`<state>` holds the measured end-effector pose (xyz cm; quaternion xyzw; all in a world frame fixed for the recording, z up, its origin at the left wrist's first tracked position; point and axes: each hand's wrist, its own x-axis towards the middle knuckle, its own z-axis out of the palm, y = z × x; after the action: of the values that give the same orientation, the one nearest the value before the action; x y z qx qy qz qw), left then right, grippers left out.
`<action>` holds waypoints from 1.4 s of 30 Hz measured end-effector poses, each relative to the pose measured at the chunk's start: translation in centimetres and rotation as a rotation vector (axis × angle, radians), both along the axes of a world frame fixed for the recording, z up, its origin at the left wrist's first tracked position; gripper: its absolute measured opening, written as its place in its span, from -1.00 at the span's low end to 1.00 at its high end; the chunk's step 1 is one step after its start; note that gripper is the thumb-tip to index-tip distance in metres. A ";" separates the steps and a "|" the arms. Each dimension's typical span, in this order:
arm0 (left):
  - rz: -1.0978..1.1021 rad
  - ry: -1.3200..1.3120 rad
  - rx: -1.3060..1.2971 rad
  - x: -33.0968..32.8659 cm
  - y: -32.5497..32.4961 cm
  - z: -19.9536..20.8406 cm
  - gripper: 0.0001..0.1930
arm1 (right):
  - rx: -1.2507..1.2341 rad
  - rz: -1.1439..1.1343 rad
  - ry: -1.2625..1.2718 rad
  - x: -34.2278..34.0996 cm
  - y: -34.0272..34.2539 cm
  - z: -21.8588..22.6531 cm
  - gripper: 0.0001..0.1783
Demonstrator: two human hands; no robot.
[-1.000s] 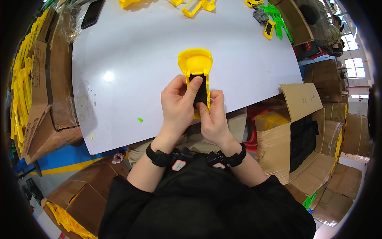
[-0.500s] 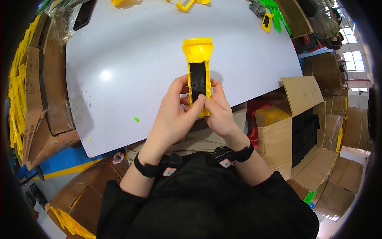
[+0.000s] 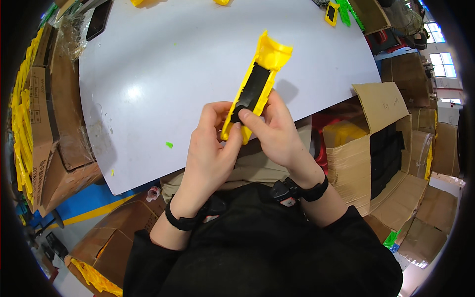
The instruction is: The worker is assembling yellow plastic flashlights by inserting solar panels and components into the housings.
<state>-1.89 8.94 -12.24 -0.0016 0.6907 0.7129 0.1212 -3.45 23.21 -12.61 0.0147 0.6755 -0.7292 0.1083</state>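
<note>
Between my two hands is a yellow plastic shell (image 3: 274, 53), long and narrow with a flared far end, tilted to the right. A flat black strip (image 3: 255, 85) lies along its hollow. My left hand (image 3: 210, 146) is closed on the near end, its thumb at the shell's lower edge and its fingers partly hidden behind. My right hand (image 3: 280, 136) grips the right side, with the thumb pressed on the lower part of the black strip. Both hands are held over the near edge of the white table (image 3: 148, 94).
A phone (image 3: 99, 20) lies at the table's far left. A small yellow part with a black inset (image 3: 332, 14) and green pieces (image 3: 345, 15) sit far right. Open cardboard boxes stand at left (image 3: 47, 133) and right (image 3: 349, 166). A green scrap (image 3: 169, 145) lies on the table.
The yellow shell has turned from upright to leaning right at its far end. My right thumb has shifted left and up onto the black strip, while my left thumb has moved lower.
</note>
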 end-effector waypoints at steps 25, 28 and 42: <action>-0.029 0.192 -0.040 1.3 -0.2 -1.1 -0.60 | 0.129 -0.086 0.101 0.7 -2.2 1.2 -0.79; -0.048 -0.119 0.268 1.3 -0.1 0.0 -0.61 | 0.107 -0.008 -0.062 0.7 -1.6 1.7 -0.78; 0.091 0.162 0.118 -3.2 0.0 2.3 -0.53 | 0.327 0.079 0.273 1.3 -1.3 1.5 -0.77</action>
<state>-5.09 8.94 -9.95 0.0320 0.6543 0.7548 0.0324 -2.16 21.92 -11.16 -0.0932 0.7933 -0.6002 0.0407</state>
